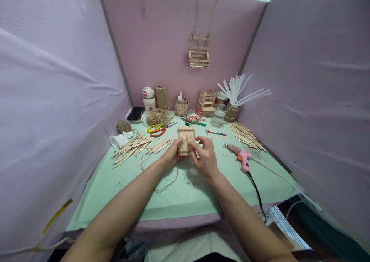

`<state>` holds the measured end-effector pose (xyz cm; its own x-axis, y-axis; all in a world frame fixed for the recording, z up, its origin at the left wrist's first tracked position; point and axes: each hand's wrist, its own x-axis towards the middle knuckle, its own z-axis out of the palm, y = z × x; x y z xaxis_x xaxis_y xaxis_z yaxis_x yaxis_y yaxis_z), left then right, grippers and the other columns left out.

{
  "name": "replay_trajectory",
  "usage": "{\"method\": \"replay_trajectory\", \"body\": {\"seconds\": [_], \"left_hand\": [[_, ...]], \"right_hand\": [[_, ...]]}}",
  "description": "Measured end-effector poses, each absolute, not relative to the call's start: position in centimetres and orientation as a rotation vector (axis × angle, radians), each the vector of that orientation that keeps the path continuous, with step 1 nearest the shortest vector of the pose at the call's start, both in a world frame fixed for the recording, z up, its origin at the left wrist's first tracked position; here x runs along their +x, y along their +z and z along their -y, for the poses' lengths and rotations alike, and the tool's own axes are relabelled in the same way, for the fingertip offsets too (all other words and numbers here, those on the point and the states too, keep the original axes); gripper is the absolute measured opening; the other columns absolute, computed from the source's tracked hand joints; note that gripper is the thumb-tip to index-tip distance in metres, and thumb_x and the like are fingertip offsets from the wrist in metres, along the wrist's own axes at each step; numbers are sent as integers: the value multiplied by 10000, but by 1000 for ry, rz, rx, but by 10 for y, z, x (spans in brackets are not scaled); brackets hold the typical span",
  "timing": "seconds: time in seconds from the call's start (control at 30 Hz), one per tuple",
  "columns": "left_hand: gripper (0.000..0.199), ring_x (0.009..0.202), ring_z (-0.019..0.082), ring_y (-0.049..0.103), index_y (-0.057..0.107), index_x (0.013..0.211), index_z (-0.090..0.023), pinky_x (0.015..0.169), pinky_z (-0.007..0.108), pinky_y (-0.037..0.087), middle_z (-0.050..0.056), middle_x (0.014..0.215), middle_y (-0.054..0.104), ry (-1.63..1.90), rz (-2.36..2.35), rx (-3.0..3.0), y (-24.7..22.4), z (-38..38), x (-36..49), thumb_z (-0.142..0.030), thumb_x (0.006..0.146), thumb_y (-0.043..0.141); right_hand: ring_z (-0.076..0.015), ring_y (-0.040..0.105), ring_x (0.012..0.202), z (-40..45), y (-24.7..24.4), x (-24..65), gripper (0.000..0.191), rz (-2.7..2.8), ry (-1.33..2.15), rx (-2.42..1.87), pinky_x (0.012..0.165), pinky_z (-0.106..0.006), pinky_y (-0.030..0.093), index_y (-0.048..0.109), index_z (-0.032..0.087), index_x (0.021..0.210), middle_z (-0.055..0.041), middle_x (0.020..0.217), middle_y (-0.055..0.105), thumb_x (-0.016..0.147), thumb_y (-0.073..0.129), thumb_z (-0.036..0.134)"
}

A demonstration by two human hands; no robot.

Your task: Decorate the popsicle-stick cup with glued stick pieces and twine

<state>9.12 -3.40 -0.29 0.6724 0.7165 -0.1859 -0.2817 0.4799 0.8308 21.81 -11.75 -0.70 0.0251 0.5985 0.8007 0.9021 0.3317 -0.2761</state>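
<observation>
Over the middle of the table I hold a small craft-stick holder [182,133] upright, with braided twine round its top rim and a twine bow [186,138] on its front. My left hand [171,155] grips the holder's left side and lower edge, the thumb on the front near the bow. At the right side my right hand [206,158] has its bent index finger and thumb at the bow's right end; the exact pinch is too small to make out. A loose length of twine [177,173] curves over the cloth below my left hand.
Craft sticks [131,148] lie at left, with more sticks [249,136] at right. Scissors [157,130], pliers [198,123] and a pen [216,132] are behind the holder. A pink glue gun [245,160] trails its cord off the front edge. A water cup [219,115] stands behind.
</observation>
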Motion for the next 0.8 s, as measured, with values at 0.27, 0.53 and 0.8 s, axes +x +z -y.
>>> {"method": "replay_trajectory", "body": {"seconds": [0.27,0.53,0.8], "left_hand": [[396,833,186,671,637,1162,-152,718,278,533,99,1034,714,650,-556,863,-4,34,91,-399,896,478],[401,817,180,666,634,1168,-143,705,277,529,97,1019,714,633,-568,893,-3,34,91,-392,899,471],[400,802,177,664,641,1151,-148,701,271,523,91,996,718,623,-553,917,-4,34,91,-412,891,489]], "right_hand": [[-237,466,952,117,-7,217,294,1668,-399,-1369,832,-419,456,643,227,1099,-109,1119,504,838,523,164],[-242,466,970,117,-5,215,327,1657,-383,-1384,851,-423,458,623,221,1133,-114,1139,487,832,512,152],[-253,459,1007,116,-5,214,332,1662,-373,-1389,845,-423,455,618,221,1150,-119,1142,485,842,510,163]]}}
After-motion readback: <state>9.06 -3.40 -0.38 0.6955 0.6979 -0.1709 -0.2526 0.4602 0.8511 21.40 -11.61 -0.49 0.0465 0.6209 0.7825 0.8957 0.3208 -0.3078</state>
